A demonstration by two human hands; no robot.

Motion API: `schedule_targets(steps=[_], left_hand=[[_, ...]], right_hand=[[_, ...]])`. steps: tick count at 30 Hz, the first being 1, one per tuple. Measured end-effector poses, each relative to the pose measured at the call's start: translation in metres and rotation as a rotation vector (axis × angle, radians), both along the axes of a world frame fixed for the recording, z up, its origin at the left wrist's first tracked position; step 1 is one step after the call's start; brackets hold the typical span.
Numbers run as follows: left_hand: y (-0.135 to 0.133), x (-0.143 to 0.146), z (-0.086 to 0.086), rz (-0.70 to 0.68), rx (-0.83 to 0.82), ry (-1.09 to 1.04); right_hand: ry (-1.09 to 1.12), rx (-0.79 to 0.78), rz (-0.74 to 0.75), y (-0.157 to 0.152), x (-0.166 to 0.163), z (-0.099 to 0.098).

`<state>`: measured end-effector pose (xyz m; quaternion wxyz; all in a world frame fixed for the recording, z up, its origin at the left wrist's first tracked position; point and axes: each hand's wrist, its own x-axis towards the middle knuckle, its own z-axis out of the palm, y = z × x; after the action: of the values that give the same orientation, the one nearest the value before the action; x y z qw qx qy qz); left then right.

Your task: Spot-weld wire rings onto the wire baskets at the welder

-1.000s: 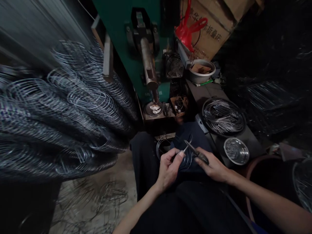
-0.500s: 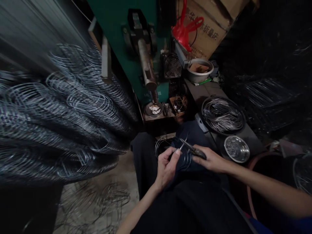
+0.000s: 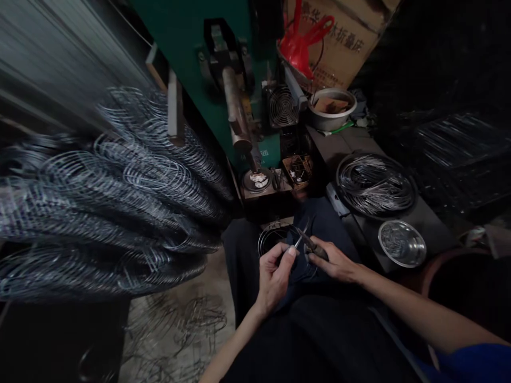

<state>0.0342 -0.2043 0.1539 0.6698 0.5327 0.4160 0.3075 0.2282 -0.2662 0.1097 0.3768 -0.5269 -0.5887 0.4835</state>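
- far L: big bundles of wire rings (image 3: 159,183), stacked in rows, partly blurred
- floor (image 3: 187,348) below them: loose bent wire scattered about
- ctr back: green machine (image 3: 179,48) w/ a metal shaft (image 3: 235,109) angled down over a round dish (image 3: 249,183), white bits in dish
- a few wire hoops (image 3: 261,242) just beyond L hand, betw. the knees
- L hand (image 3: 277,274): thumb + index pinching thin wire (image 3: 297,241), its free end pointing up & away, over the lap
- R hand (image 3: 333,261): fingers wrapped round handles of pliers (image 3: 318,251); plier tips cross the wire in view, can't tell if they're gripping it
- R of that, on tabletop (image 3: 347,139): grey bowl (image 3: 331,121) at back w/ brown pcs in it, then round black pan (image 3: 413,186) full of wire, then small shiny bowl (image 3: 417,247) w/ small metal bits
- far R, near: reddish tub (image 3: 429,276) rim, inside too dark to read
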Motion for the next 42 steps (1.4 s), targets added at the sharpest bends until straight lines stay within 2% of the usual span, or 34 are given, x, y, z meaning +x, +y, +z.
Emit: schedule_targets(steps=[4, 12, 17, 19, 21, 23, 28, 31, 34, 38, 42], left_hand=[[-0.010, -0.001, -0.002, -0.029, 0.067, 0.041], [-0.027, 0.003, -0.004, -0.155, 0.075, 0.013], [-0.032, 0.001, -0.002, -0.214, 0.101, 0.018], [-0.032, -0.001, -0.002, -0.226, 0.098, 0.016], [-0.029, -0.003, -0.002, -0.207, 0.098, 0.016], [-0.024, -0.004, -0.001, -0.180, 0.085, 0.011], [-0.012, -0.007, 0.005, -0.136, 0.056, 0.031], [-0.008, -0.008, 0.008, -0.101, 0.068, 0.055], [-0.006, -0.007, 0.011, -0.072, 0.106, 0.073], [-0.006, -0.004, 0.012, -0.067, 0.143, 0.094], [-0.008, -0.001, 0.009, -0.051, 0.097, 0.112]], right_hand=[[0.057, -0.073, -0.038, -0.020, -0.001, 0.013], [-0.086, -0.256, -0.095, -0.056, 0.008, 0.061], [-0.180, -0.391, -0.041, -0.062, 0.016, 0.093], [-0.198, -0.408, -0.017, -0.061, 0.018, 0.099], [-0.214, -0.364, -0.008, -0.058, 0.018, 0.096], [-0.212, -0.291, -0.009, -0.052, 0.015, 0.082], [-0.096, -0.060, -0.042, -0.028, -0.003, 0.025], [-0.014, 0.063, -0.051, -0.016, -0.012, 0.001], [0.016, 0.116, -0.035, -0.008, -0.012, -0.005], [-0.063, 0.083, 0.000, -0.005, -0.005, -0.004], [-0.052, 0.053, 0.002, -0.009, -0.005, -0.004]])
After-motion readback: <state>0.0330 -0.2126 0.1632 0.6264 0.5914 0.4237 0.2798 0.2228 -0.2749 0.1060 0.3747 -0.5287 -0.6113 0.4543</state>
